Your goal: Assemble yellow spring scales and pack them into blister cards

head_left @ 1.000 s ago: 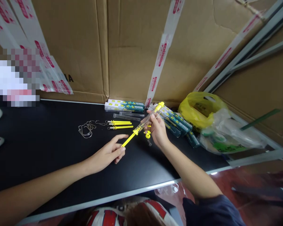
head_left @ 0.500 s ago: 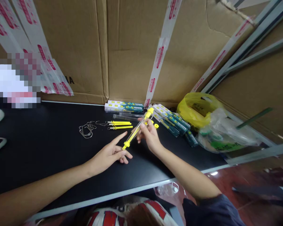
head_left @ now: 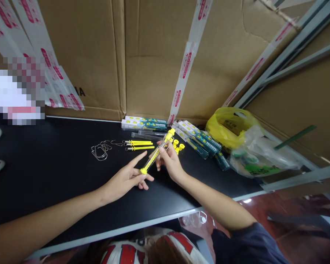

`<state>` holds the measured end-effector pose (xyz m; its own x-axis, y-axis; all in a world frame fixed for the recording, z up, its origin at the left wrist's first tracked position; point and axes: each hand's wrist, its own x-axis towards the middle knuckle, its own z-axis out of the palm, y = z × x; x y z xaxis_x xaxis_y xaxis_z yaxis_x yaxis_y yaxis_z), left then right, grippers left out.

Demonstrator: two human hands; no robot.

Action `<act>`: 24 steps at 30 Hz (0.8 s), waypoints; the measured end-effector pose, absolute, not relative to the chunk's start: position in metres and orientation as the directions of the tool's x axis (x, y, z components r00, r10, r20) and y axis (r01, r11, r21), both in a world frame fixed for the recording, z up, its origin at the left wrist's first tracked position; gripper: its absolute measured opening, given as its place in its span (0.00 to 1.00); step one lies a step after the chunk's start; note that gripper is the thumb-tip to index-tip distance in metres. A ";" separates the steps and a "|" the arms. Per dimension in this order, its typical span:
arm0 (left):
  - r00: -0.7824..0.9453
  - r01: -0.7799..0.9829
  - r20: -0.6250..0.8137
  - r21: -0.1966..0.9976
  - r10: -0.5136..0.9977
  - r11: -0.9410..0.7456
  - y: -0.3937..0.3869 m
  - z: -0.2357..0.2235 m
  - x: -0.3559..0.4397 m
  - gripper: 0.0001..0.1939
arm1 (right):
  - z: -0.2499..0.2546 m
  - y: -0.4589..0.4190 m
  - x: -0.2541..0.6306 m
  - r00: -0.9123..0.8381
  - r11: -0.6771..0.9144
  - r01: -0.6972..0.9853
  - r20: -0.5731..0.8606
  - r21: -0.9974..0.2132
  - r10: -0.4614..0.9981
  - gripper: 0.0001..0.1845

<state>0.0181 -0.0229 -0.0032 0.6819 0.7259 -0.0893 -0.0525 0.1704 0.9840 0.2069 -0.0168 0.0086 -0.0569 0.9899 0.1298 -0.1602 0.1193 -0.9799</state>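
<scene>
Over the dark tabletop I hold a spring scale (head_left: pixel 154 155), a clear tube with yellow ends and a yellow scale inside. It tilts, upper end to the right. My right hand (head_left: pixel 170 161) is closed round the tube's upper half. My left hand (head_left: pixel 129 179) has thumb and fingers at the lower yellow end, with the index finger stretched out. Yellow inner rods (head_left: pixel 139 145) with metal springs lie beyond, beside a few loose wire hooks (head_left: pixel 100 150). Small yellow caps (head_left: pixel 178 146) are behind my right hand. Clear tubes (head_left: pixel 145 135) lie farther back.
Printed boxes (head_left: pixel 144 124) lie at the back, and more boxes (head_left: pixel 199 139) to the right. A yellow plastic bag (head_left: pixel 231 126) and a clear bag (head_left: pixel 264 154) stand at the right edge. Large cardboard (head_left: pixel 154 73) rises behind the table (head_left: pixel 57 165).
The spring scale has shifted slightly down and left with my right hand. Its lower tip now sits behind my left thumb and fingers. More yellow caps show behind.
</scene>
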 end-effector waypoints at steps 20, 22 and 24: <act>0.667 -0.064 -0.068 0.987 0.742 0.147 -0.024 -0.007 0.016 0.44 | 0.010 -0.016 0.211 -0.049 0.184 -0.126 0.191 -0.975 0.980 0.20; 0.677 -0.058 -0.062 0.989 0.733 0.138 -0.023 -0.009 0.015 0.43 | 0.009 -0.016 0.211 -0.058 0.189 -0.136 0.198 -0.972 0.978 0.20; 0.689 -0.051 -0.057 0.991 0.723 0.127 -0.022 -0.010 0.015 0.42 | 0.009 -0.017 0.212 -0.051 0.209 -0.132 0.218 -0.969 0.975 0.20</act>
<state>0.0149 -0.0223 -0.0099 0.6887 0.7228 -0.0569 -0.0515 0.1270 0.9906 0.2119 -0.0167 0.0089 -0.0510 0.9747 0.2175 -0.1324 0.2093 -0.9689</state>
